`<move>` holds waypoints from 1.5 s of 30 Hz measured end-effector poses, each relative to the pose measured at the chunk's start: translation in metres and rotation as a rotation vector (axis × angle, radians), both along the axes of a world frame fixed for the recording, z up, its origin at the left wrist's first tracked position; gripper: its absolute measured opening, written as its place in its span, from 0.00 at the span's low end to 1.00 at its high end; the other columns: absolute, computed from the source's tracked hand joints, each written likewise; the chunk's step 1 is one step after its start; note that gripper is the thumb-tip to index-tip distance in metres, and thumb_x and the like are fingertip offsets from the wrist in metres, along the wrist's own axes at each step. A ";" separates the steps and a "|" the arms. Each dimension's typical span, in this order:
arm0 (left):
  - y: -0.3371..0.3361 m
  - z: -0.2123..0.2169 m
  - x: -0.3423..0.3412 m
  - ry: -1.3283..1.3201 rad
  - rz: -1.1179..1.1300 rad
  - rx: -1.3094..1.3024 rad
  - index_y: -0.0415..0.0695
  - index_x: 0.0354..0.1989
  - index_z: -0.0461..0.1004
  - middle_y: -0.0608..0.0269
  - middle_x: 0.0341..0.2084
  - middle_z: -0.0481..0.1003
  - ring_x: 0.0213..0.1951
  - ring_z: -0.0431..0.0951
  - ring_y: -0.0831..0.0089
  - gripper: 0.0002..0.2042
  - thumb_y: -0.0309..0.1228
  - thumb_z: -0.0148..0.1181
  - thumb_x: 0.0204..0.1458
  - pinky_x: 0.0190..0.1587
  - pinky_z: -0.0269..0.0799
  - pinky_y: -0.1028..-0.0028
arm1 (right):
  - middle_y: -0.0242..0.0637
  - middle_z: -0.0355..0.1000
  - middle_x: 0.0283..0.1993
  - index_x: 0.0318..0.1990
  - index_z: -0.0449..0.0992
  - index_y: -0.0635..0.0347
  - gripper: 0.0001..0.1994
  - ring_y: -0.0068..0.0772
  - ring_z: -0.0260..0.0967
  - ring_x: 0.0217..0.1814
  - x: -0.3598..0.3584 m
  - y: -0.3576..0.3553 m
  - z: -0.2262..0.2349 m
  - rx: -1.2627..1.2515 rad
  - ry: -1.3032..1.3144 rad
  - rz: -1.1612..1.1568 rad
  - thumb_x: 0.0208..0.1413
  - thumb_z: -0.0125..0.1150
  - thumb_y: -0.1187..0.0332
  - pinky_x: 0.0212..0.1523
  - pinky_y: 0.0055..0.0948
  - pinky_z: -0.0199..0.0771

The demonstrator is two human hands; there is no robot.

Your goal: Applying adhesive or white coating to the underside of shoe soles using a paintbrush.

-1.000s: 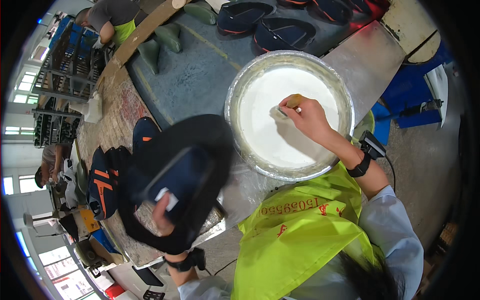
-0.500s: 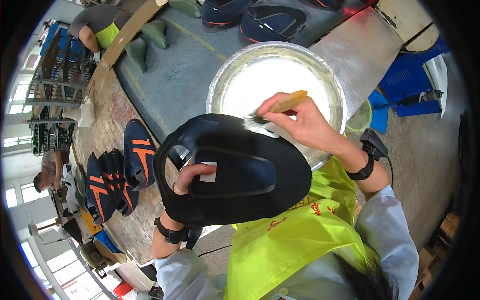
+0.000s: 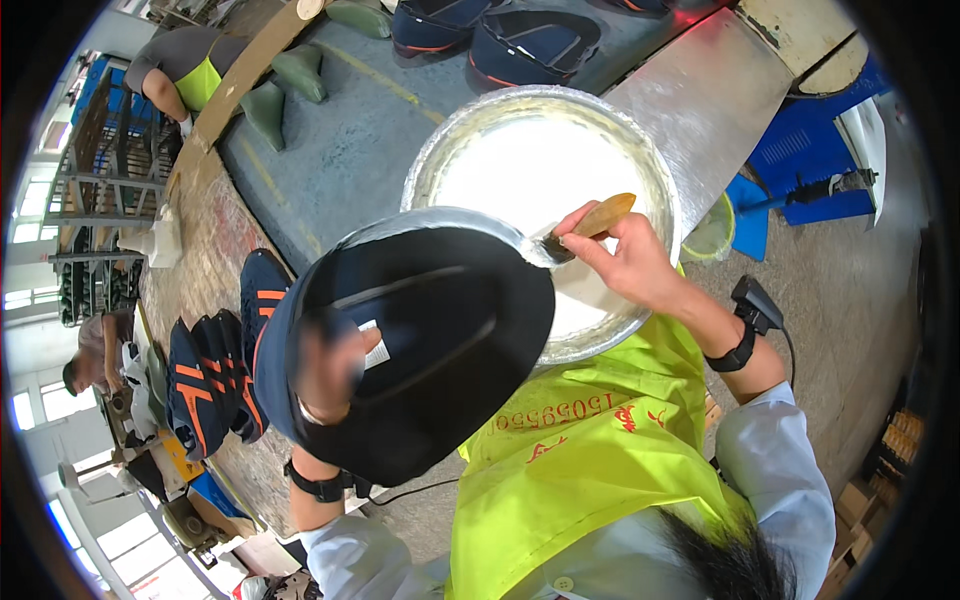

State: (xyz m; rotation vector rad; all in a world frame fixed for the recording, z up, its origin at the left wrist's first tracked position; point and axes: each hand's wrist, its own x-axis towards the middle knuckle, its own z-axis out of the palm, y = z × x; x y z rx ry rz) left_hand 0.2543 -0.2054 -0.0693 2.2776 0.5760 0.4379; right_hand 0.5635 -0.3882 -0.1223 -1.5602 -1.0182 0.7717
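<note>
A dark navy and black shoe upper (image 3: pixel 440 350) is tilted over the near left side of a round metal basin (image 3: pixel 672 190) of white liquid. My left hand (image 3: pixel 335 365), smeared by motion, grips the upper at its opening, thumb near a small white label (image 3: pixel 374 346). My right hand (image 3: pixel 640 262) is closed around the wooden handle of a brush (image 3: pixel 605 214). White-coated bristles touch the upper's far right edge, where a wet whitish film runs along the rim. The fingers under the upper are hidden.
Several navy uppers with orange stripes (image 3: pixel 195 385) stand on the wooden bench at left. More uppers (image 3: pixel 530 50) and green shoe lasts (image 3: pixel 264 115) sit on the blue-grey surface beyond. A metal plate (image 3: pixel 710 85) lies right of the basin. Two other people (image 3: pixel 190 70) work at far left.
The upper has shifted left and turned in my left hand. The brush has moved right along its edge, and a wet film now shows along the far rim.
</note>
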 end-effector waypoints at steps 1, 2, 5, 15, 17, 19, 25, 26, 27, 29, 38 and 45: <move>-0.007 0.001 -0.002 0.013 0.040 0.176 0.33 0.50 0.71 0.58 0.38 0.79 0.39 0.79 0.69 0.16 0.29 0.52 0.56 0.47 0.73 0.73 | 0.35 0.77 0.33 0.39 0.77 0.68 0.08 0.23 0.72 0.34 -0.008 -0.002 -0.004 -0.029 0.034 -0.065 0.58 0.59 0.71 0.37 0.23 0.72; -0.015 0.006 -0.001 0.087 0.143 0.293 0.33 0.52 0.69 0.57 0.39 0.79 0.39 0.79 0.67 0.18 0.31 0.53 0.57 0.48 0.72 0.74 | 0.33 0.76 0.31 0.40 0.77 0.68 0.09 0.20 0.71 0.31 -0.016 0.000 -0.008 -0.048 0.107 -0.150 0.58 0.60 0.69 0.35 0.21 0.71; -0.040 0.026 0.015 0.340 0.482 -0.029 0.34 0.58 0.66 0.55 0.44 0.76 0.45 0.77 0.64 0.21 0.31 0.54 0.58 0.53 0.68 0.74 | 0.33 0.75 0.29 0.40 0.78 0.68 0.10 0.18 0.71 0.29 -0.034 0.004 -0.019 -0.108 0.268 -0.315 0.57 0.60 0.68 0.33 0.20 0.70; -0.054 -0.055 0.052 -0.780 0.338 -0.223 0.35 0.68 0.48 0.52 0.70 0.46 0.70 0.48 0.65 0.37 0.19 0.60 0.51 0.66 0.53 0.69 | 0.36 0.75 0.35 0.42 0.77 0.70 0.10 0.22 0.71 0.35 -0.004 0.014 -0.038 -0.034 0.148 -0.300 0.60 0.58 0.69 0.35 0.23 0.75; -0.053 -0.098 0.041 -0.635 0.484 -0.198 0.34 0.67 0.51 0.55 0.67 0.52 0.68 0.53 0.69 0.33 0.24 0.59 0.54 0.65 0.55 0.71 | 0.38 0.76 0.35 0.42 0.76 0.70 0.10 0.24 0.72 0.36 0.006 0.019 -0.036 -0.158 -0.147 -0.256 0.59 0.58 0.71 0.36 0.25 0.76; -0.042 -0.135 0.020 -0.314 0.340 -0.374 0.34 0.66 0.54 0.58 0.63 0.60 0.64 0.59 0.72 0.27 0.30 0.53 0.60 0.65 0.54 0.75 | 0.40 0.76 0.35 0.42 0.76 0.69 0.09 0.26 0.73 0.36 0.004 0.025 -0.032 -0.197 -0.163 -0.225 0.58 0.59 0.72 0.38 0.26 0.77; -0.052 -0.119 0.016 -0.329 0.522 -1.002 0.41 0.55 0.69 0.58 0.47 0.75 0.45 0.78 0.67 0.16 0.26 0.55 0.59 0.48 0.77 0.70 | 0.38 0.73 0.47 0.44 0.75 0.68 0.07 0.23 0.72 0.40 0.003 0.051 0.031 0.393 -0.003 -0.239 0.59 0.56 0.78 0.41 0.22 0.74; -0.056 -0.106 0.027 -0.267 0.494 -1.009 0.41 0.55 0.69 0.59 0.47 0.75 0.44 0.78 0.68 0.16 0.26 0.56 0.58 0.47 0.78 0.69 | 0.38 0.72 0.48 0.44 0.74 0.68 0.07 0.23 0.71 0.41 0.005 0.060 0.041 0.485 0.034 -0.232 0.59 0.55 0.79 0.41 0.21 0.74; -0.059 -0.090 0.036 -0.278 0.389 -0.970 0.41 0.54 0.70 0.59 0.46 0.75 0.44 0.78 0.68 0.15 0.26 0.57 0.58 0.45 0.78 0.69 | 0.38 0.71 0.48 0.44 0.74 0.68 0.07 0.23 0.70 0.43 0.009 0.071 0.050 0.547 0.024 -0.232 0.59 0.55 0.79 0.41 0.21 0.74; -0.068 -0.068 0.058 -0.183 0.440 -0.986 0.41 0.53 0.71 0.61 0.45 0.76 0.44 0.78 0.69 0.14 0.26 0.57 0.57 0.44 0.78 0.69 | 0.38 0.71 0.47 0.44 0.74 0.68 0.07 0.24 0.71 0.43 0.016 0.082 0.060 0.573 -0.050 -0.255 0.59 0.55 0.79 0.41 0.21 0.74; -0.038 -0.068 0.076 -0.345 0.482 -1.003 0.40 0.50 0.71 0.62 0.41 0.76 0.43 0.78 0.70 0.14 0.26 0.60 0.56 0.42 0.78 0.71 | 0.38 0.71 0.45 0.44 0.73 0.69 0.07 0.25 0.72 0.41 -0.042 0.020 0.002 0.104 0.199 -0.283 0.59 0.55 0.78 0.40 0.22 0.75; -0.011 -0.080 0.070 -0.251 0.402 -0.349 0.34 0.50 0.68 0.57 0.37 0.76 0.38 0.76 0.69 0.14 0.31 0.52 0.61 0.43 0.72 0.73 | 0.41 0.76 0.34 0.39 0.75 0.70 0.07 0.29 0.75 0.33 -0.052 -0.006 -0.004 0.013 0.120 -0.042 0.57 0.59 0.74 0.33 0.26 0.75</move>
